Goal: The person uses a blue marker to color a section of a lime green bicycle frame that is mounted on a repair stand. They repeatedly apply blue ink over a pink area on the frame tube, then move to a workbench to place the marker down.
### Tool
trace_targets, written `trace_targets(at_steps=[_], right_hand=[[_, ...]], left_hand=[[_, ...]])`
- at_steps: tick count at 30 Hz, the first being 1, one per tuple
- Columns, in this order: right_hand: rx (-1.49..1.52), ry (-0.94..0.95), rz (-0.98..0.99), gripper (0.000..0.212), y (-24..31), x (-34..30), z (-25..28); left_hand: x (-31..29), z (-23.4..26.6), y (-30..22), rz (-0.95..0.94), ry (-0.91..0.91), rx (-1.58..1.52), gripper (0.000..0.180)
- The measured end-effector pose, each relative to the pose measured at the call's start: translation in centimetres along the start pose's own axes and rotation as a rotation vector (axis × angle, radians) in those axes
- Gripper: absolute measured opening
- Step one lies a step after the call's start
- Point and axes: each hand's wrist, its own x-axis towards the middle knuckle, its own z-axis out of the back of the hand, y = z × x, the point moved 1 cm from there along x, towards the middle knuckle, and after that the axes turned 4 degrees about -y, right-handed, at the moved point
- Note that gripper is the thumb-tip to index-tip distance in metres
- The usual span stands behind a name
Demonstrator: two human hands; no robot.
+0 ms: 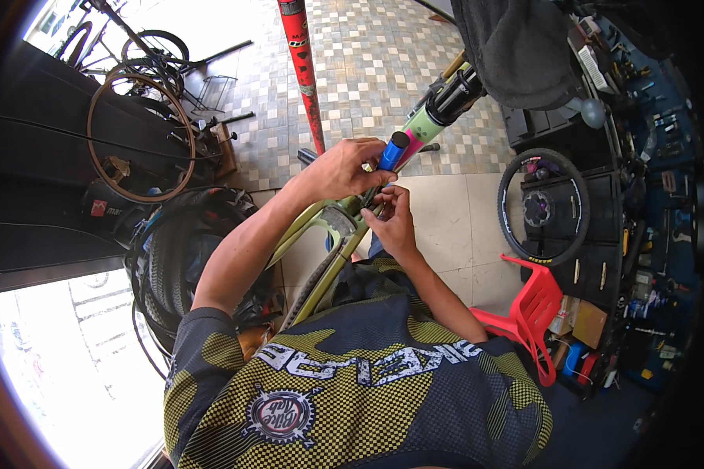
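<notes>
A green bicycle frame (321, 283) with a pink section runs diagonally in front of me. My left hand (348, 166) is closed at a blue cylinder with a black end (392, 158), its thumb and fingers against the lower part. Just below and to the right, my right hand (396, 224) has its fingers curled in a pinch beside the frame. A small dark part shows between the two hands, but what the right fingertips grip is hidden. Below the hands, a pale, dirty part of the frame (339, 221) is visible.
A red post (302, 74) rises beyond the frame. Bundled tires (163, 270) and a loose rim (91, 133) are at left. At right are a wheel (505, 199), a red plastic chair (529, 301) and a tool wall (665, 234). Dark cloth (516, 51) hangs at the top.
</notes>
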Motion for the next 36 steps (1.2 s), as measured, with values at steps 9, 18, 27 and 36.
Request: trace_targets(at_steps=[9, 18, 27, 36], right_hand=[[-0.236, -0.169, 0.172, 0.053, -1.3, 0.5, -1.9], [-0.123, -0.076, 0.192, 0.055, 5.4, 1.5, 1.7], [-0.321, 0.038, 0.254, 0.035, 9.4, 3.2, 3.5], [-0.395, 0.106, 0.357, 0.039, 11.3, 1.8, 2.9]], left_hand=[[0.3, -0.4, 0.0, 0.015, -0.015, 0.053, 0.032], [0.2, 0.0, 0.0, 0.016, 0.000, 0.050, 0.035], [-2.6, 0.1, 6.3, -0.039, 0.177, 0.170, 0.029], [-2.6, -2.5, 6.7, -0.154, 0.355, 0.613, 0.034]])
